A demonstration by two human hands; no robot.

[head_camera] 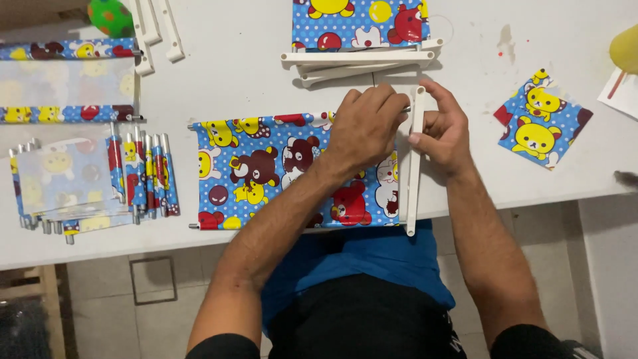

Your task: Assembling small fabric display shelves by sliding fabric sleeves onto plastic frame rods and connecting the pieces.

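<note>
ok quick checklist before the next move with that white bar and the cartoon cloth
1. Right hand grips the white plastic bar: ok.
2. Left hand presses on the blue cartoon-print cloth panel at its right edge: ok.
3. Bar lies along the panel's right edge: ok.
4. Rod end seated in the bar: cannot tell, the left hand hides it.
5. Panel lies flat on the white table: ok, though its lower edge reaches the table's edge.
6. Metal rod shows at the panel's top left corner: ok.
</note>
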